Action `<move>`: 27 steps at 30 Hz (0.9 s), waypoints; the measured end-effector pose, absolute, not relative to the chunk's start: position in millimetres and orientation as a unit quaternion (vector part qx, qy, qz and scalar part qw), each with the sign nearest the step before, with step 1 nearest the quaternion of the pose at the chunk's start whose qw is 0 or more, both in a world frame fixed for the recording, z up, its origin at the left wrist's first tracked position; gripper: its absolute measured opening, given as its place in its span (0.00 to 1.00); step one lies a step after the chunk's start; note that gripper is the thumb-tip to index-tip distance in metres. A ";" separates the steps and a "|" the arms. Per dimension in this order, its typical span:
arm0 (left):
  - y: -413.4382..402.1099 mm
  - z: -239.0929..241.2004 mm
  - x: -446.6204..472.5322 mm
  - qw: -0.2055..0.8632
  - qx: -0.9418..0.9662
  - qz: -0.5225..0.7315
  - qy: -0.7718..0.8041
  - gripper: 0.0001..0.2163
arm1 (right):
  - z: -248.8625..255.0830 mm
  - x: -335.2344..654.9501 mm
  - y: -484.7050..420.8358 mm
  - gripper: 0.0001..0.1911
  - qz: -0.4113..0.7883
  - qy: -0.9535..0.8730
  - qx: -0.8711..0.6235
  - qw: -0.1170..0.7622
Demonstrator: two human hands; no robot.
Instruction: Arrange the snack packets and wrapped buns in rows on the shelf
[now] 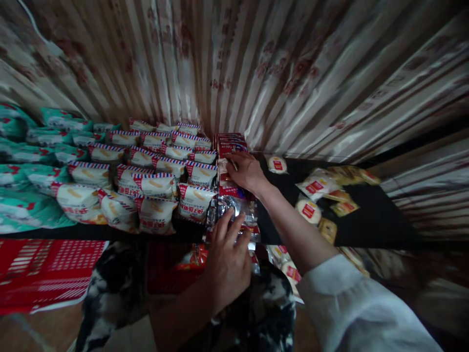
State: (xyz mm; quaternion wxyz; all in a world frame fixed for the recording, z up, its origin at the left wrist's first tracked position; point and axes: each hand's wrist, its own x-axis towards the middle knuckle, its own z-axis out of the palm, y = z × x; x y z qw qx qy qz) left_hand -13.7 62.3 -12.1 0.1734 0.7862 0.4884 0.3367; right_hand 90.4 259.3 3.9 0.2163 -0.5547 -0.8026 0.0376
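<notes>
A row of flat packets [240,204], dark red with shiny silver parts, lies on the black-covered table between white snack bags and loose round items. My left hand [230,261] rests at the near end of the row, fingers spread over a shiny packet. Farther back, my right hand [247,172] lies on the red packets [230,142], its fingers slightly bent and its thumb apart. It presses on them from above, and I see no packet lifted. Part of the packets under both hands is hidden.
White snack bags [156,215] with striped tops stand in rows on the left, beside teal bags [32,208]. Round white packs [308,211] and yellowish packets [344,206] lie to the right. Below are a red basket [54,274] and my knees; a pleated curtain [227,63] hangs behind.
</notes>
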 end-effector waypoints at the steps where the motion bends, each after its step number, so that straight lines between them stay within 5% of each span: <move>1: 62.1 -11.6 -14.1 0.177 0.785 0.335 0.491 0.19 | 4.1 90.3 259.3 0.18 0.040 -0.803 -0.555 0.215; 11: 62.2 -12.7 -14.5 0.184 0.786 0.328 0.491 0.17 | 4.4 89.7 256.6 0.17 0.051 -0.801 -0.552 0.225; 27: 38.5 -7.8 -31.4 0.156 0.811 0.403 0.395 0.14 | 4.2 144.8 153.1 0.17 0.085 -0.671 -0.561 0.477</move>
